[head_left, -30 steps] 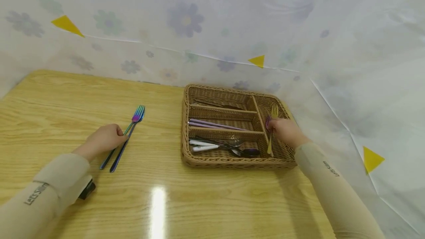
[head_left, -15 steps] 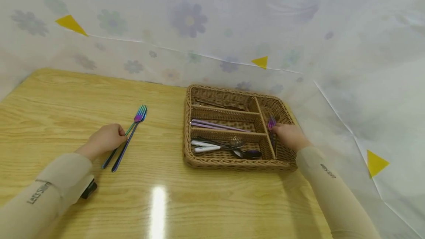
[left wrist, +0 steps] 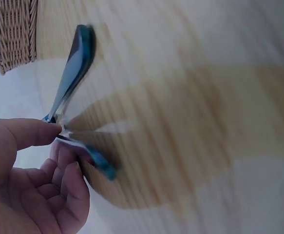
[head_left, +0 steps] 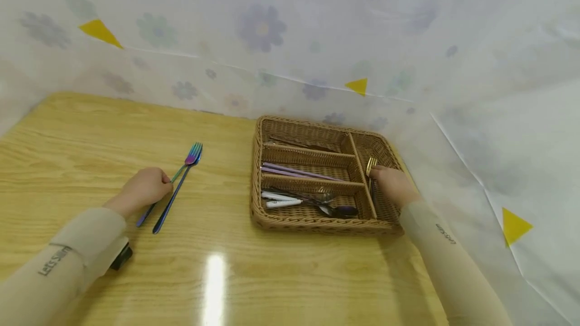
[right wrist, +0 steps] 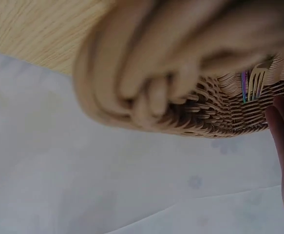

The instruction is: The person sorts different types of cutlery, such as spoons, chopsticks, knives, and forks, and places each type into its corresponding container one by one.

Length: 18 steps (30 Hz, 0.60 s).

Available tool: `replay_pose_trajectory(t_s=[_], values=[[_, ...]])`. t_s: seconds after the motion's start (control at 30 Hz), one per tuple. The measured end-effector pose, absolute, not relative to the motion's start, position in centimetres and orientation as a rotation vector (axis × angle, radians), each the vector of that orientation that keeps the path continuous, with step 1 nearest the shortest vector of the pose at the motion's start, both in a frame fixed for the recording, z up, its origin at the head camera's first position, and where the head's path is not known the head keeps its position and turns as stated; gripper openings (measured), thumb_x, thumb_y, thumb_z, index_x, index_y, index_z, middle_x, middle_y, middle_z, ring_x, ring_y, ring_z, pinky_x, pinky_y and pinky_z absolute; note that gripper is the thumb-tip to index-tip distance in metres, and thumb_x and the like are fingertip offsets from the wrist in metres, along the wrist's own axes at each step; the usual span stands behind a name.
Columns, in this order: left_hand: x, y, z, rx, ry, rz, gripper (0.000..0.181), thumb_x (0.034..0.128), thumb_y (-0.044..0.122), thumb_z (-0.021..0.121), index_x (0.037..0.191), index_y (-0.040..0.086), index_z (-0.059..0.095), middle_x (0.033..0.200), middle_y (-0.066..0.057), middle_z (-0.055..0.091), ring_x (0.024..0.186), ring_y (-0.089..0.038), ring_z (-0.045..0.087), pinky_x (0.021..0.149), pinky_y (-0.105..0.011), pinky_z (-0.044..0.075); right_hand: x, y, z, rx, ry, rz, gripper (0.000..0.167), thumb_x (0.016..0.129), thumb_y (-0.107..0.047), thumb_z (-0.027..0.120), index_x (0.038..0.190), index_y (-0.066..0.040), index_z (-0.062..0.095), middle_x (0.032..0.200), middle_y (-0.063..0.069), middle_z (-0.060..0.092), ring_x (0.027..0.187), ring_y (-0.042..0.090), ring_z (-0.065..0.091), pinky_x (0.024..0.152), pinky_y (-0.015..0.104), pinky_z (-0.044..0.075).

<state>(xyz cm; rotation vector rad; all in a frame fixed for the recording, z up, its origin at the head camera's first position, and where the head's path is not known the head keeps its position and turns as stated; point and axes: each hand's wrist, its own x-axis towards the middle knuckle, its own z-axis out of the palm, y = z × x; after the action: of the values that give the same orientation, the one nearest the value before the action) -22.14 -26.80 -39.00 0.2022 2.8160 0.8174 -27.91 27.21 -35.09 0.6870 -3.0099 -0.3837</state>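
My left hand (head_left: 144, 188) pinches the handle of an iridescent fork (head_left: 193, 155) between thumb and fingertips, at the left of the table. A blue spoon (head_left: 169, 205) lies beside and partly under the fork. My right hand (head_left: 393, 185) is in the right compartment of the wicker cutlery basket (head_left: 294, 224). Its fingertips are at the neck of a gold fork (head_left: 371, 163), which lies along the divider. In the right wrist view the visible fingers (right wrist: 280, 129) look straight, beside the gold fork's tines. A purple-green piece of cutlery (right wrist: 244, 87) shows next to it, mostly hidden.
Purple chopsticks (head_left: 294, 171) lie in the middle compartment. The front one holds several spoons and white-handled pieces (head_left: 283, 203). Dark thin cutlery (head_left: 294, 145) is in the back compartment. A flowered sheet (head_left: 217, 39) hangs behind the wooden table (head_left: 254, 275).
The gold fork, held raised a second ago, now sits lower along the divider. A purple fork seen half a second ago is now hidden in the head view. My left hand barely moves.
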Motion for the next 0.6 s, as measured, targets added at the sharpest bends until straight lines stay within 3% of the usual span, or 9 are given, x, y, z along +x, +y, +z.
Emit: replay_pose_trajectory(t_s=[0.1,0.2,0.37,0.47,0.6], values=[[-22.1,-26.9,-39.1,0.213,2.806,0.842,0.029,0.0877,0.01,0.046,0.059,0.007,0.05,0.055,-0.001,0.044,0.051,-0.012,0.037,0.05,-0.026,0.033,-27.9,27.0,-34.6,0.694,-2.969,-0.34,0.021,0.088,0.005,0.053,0.104,-0.001,0.066,0.11,0.018,0.066,0.094,0.033,0.065,0.082,0.044,0.052],[-22.1,-27.0,-39.2,0.219,2.808,0.857,0.037,0.0872,0.01,0.045,0.052,0.017,0.035,0.048,0.007,0.029,0.046,-0.009,0.029,0.048,-0.023,0.027,-27.7,26.8,-34.5,0.713,-2.975,-0.309,0.017,0.088,0.002,0.056,0.1,-0.003,0.067,0.104,0.015,0.067,0.089,0.03,0.066,0.078,0.042,0.053],[-22.4,-27.0,-39.3,0.221,2.797,0.905,0.036,0.0887,0.011,0.044,0.053,0.016,0.038,0.047,0.008,0.033,0.045,-0.008,0.031,0.045,-0.022,0.028,-27.7,26.3,-34.5,0.732,-2.959,-0.293,0.015,0.087,-0.001,0.06,0.099,-0.003,0.067,0.099,0.013,0.067,0.084,0.028,0.065,0.073,0.041,0.053],[-22.6,-26.8,-39.2,0.197,2.792,0.957,0.03,0.0884,0.009,0.042,0.058,0.009,0.045,0.049,0.005,0.038,0.046,-0.009,0.035,0.045,-0.023,0.031,-27.6,26.0,-34.3,0.75,-2.93,-0.308,0.015,0.086,-0.001,0.061,0.099,-0.004,0.067,0.097,0.012,0.067,0.079,0.026,0.065,0.068,0.039,0.053],[-22.6,-26.7,-39.0,0.154,2.802,1.017,0.024,0.09,0.008,0.038,0.089,-0.012,0.052,0.066,-0.01,0.053,0.056,-0.016,0.045,0.05,-0.026,0.037,-27.5,25.5,-34.0,0.747,-2.882,-0.334,0.015,0.086,-0.001,0.062,0.099,-0.005,0.067,0.094,0.011,0.067,0.074,0.023,0.064,0.061,0.034,0.053]])
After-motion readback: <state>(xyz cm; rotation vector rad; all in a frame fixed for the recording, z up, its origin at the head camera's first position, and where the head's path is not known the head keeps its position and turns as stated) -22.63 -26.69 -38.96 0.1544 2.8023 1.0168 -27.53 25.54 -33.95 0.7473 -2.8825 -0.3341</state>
